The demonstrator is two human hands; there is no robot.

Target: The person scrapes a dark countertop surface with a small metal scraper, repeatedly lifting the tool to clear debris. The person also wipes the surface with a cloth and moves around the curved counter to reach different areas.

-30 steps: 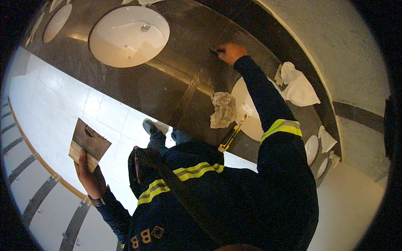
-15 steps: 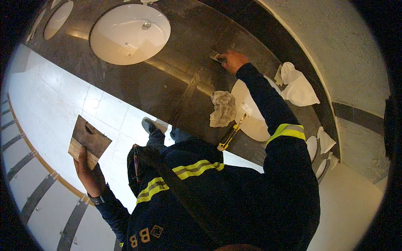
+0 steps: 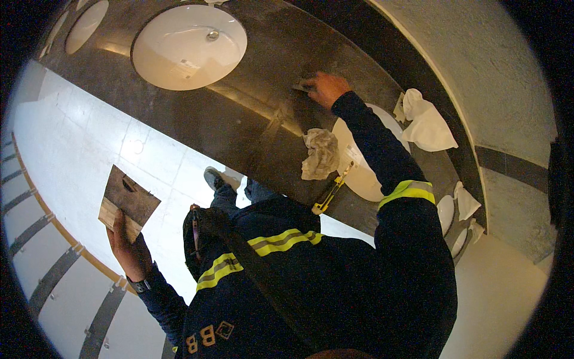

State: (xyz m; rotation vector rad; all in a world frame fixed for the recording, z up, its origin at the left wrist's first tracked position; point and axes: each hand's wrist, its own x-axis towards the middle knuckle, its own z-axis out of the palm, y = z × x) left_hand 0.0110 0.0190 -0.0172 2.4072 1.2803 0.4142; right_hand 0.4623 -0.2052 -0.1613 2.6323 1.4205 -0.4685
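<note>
My left hand point(image 3: 127, 246), out over the floor at the left, grips the pale wooden edge of a wide putty knife point(image 3: 136, 201). A dark smear lies on its square grey blade. My right hand point(image 3: 330, 90) reaches far over the dark countertop point(image 3: 239, 128), its fingers pinched on a small scraper point(image 3: 304, 86). The scraper's blade is low at the surface, close to a seam; my fingers partly hide it, and contact is hard to tell.
White oval basins point(image 3: 179, 69) are set in the counter. Below my right forearm, a crumpled cloth point(image 3: 321, 154) and a yellow utility knife point(image 3: 330, 194) lie by another basin point(image 3: 363, 179). White wrapping point(image 3: 429, 127) sits near the wall point(image 3: 502, 78).
My right hand has shifted slightly left with the small scraper, whose blade now shows less and at a flatter angle. My left hand and the wide putty knife have barely moved.
</note>
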